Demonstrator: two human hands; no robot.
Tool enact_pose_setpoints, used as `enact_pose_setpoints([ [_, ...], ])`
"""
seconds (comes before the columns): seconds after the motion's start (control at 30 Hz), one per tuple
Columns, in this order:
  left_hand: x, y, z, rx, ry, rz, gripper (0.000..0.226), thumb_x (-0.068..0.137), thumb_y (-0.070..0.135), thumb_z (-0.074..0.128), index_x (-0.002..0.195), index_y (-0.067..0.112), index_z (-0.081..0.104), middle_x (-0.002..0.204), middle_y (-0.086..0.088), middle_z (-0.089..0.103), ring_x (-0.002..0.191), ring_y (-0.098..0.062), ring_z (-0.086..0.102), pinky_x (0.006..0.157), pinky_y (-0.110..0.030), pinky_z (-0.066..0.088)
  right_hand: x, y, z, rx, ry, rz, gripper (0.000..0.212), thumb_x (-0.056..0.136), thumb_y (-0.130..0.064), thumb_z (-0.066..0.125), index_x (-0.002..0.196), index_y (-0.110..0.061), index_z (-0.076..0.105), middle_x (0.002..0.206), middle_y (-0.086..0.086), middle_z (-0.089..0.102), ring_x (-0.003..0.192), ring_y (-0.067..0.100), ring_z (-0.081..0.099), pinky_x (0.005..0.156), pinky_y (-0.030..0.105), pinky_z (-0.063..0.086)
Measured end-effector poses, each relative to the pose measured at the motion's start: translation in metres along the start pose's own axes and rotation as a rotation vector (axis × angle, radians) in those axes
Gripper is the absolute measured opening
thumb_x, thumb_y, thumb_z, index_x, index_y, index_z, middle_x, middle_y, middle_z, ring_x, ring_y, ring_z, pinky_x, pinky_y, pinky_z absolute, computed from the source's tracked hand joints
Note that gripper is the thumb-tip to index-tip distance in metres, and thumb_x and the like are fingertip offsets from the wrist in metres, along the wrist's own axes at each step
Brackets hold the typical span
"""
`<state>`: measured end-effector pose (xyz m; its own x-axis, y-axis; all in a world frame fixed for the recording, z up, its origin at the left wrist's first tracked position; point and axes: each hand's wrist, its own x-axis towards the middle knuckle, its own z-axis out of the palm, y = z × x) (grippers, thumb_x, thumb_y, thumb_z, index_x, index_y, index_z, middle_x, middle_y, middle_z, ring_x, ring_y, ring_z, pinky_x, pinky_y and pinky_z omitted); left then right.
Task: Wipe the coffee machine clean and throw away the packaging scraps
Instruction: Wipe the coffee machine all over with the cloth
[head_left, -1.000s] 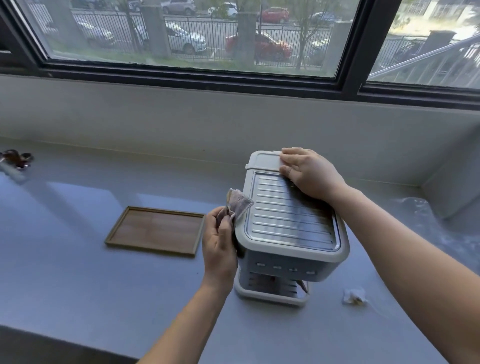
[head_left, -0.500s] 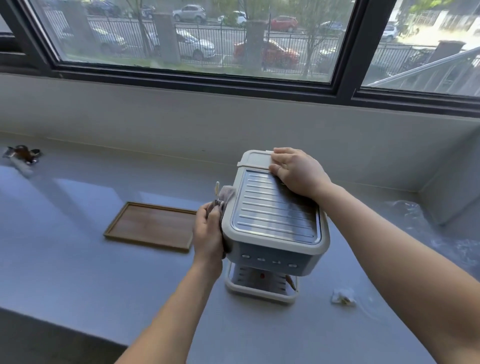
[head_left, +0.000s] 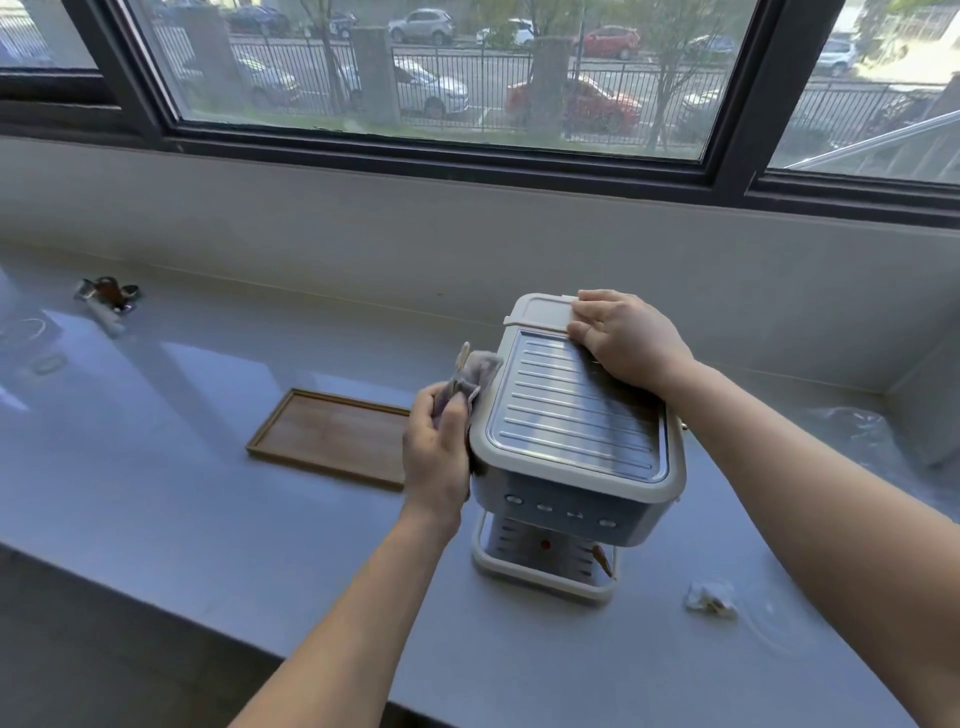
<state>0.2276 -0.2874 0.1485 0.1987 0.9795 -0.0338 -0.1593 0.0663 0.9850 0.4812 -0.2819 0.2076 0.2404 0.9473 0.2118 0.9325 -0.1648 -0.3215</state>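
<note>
wooden tray (head_left: 332, 439) left of coffee machine (head_left: 574, 447), packaging scrap (head_left: 710, 598) right

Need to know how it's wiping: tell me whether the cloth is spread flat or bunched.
Bunched: the cloth is crumpled in the left hand, against the coffee machine.

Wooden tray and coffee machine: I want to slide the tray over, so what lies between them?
In the head view, the left hand holding a cloth against the coffee machine fills the gap beside the wooden tray.
</note>
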Motion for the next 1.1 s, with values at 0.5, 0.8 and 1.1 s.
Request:
enact_pose_setpoints([
  [0.5, 0.039, -0.033, -0.028, 0.134, -0.357, -0.556, 0.02, 0.099, 0.038, 0.05, 0.109, 0.021, 0.053, 0.111, -0.011, 0.07, 0.095, -0.03, 0.071, 0.063, -0.038, 0.059, -0.022, -0.034, -0.019, -0.096, -0.031, 0.099, 0.027, 0.094, -0.036, 0.056, 0.116, -0.026, 0.069, 0.134, -0.001, 0.058, 0.126, 0.024, 0.049, 0.107, 0.035, 0.038],
  [0.8, 0.039, -0.051, -0.063, 0.09, -0.428, -0.593, 0.03, 0.099, 0.033, 0.052, 0.11, 0.006, 0.056, 0.098, -0.015, 0.07, 0.08, -0.025, 0.065, 0.064, -0.039, 0.053, -0.081, -0.078, -0.013, 0.056, 0.063, 0.188, 0.027, 0.093, -0.037, 0.061, 0.113, -0.022, 0.071, 0.125, -0.005, 0.063, 0.119, 0.015, 0.051, 0.097, 0.033, 0.04],
  [1.1, 0.037, -0.081, -0.108, 0.148, -0.152, -0.517, 0.013, 0.097, 0.026, 0.058, 0.094, 0.014, 0.062, 0.088, -0.011, 0.068, 0.074, -0.024, 0.064, 0.057, -0.035, 0.05, -0.114, -0.092, -0.008, 0.101, 0.284, 0.099, 0.015, 0.092, -0.021, 0.066, 0.102, -0.017, 0.076, 0.116, -0.004, 0.07, 0.112, 0.018, 0.061, 0.091, 0.043, 0.051],
])
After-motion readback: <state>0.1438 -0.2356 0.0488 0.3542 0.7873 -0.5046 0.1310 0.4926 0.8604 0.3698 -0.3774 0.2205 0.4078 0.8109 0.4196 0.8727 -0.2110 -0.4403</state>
